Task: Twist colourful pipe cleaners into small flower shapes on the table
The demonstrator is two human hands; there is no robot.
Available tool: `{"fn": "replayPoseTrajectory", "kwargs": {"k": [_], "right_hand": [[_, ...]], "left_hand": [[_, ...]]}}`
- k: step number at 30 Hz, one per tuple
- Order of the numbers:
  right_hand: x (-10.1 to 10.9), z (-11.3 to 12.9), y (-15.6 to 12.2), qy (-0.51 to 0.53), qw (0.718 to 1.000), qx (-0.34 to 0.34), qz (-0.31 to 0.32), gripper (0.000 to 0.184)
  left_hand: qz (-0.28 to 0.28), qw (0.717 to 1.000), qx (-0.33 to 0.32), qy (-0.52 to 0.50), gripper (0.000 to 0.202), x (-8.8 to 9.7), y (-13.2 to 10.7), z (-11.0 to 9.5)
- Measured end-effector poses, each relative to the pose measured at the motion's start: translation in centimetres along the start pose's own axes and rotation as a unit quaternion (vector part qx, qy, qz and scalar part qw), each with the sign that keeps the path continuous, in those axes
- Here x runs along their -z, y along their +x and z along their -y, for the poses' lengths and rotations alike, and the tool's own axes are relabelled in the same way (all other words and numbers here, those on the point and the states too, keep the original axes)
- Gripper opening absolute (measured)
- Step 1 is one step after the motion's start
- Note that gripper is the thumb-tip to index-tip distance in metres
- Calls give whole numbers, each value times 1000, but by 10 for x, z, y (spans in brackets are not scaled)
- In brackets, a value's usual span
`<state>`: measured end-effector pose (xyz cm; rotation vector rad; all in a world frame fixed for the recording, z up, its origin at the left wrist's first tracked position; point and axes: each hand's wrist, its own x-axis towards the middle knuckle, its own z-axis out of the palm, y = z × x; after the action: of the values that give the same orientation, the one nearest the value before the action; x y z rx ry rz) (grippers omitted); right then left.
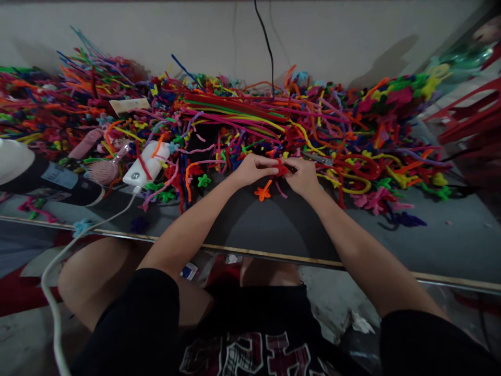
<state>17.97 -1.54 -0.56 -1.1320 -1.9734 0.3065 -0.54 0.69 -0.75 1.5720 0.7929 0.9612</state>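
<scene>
My left hand [255,169] and my right hand [302,175] meet over the dark table [274,230], both pinched on a small red pipe-cleaner piece [281,168] held between the fingertips. An orange pipe-cleaner flower [263,192] lies on the table just below my hands, with a pink strand beside it. Behind my hands stretches a big heap of many-coloured pipe cleaners [242,115], long straight ones on top.
A white power bank [146,164] with a white cable [97,224] lies at the left, next to a pink hairbrush [105,169] and a dark bottle-like object [50,180]. Finished flowers [376,201] sit at the right. A red plastic chair [469,115] stands far right. The table's front edge [274,256] is near my knees.
</scene>
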Motion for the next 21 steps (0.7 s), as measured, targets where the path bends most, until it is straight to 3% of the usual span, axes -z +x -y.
{"fn": "replayPoseTrajectory", "kwargs": {"k": [6, 10, 21], "right_hand": [[1, 3, 0, -43, 999, -18, 6, 23], [4, 7, -1, -19, 999, -31, 11, 29], [5, 9, -2, 79, 994, -53, 51, 40]], "left_hand": [[-55, 996, -48, 50, 30, 1, 3, 3], [-81, 990, -64, 92, 29, 1, 3, 3], [-91, 974, -60, 198, 22, 0, 0, -1]]}}
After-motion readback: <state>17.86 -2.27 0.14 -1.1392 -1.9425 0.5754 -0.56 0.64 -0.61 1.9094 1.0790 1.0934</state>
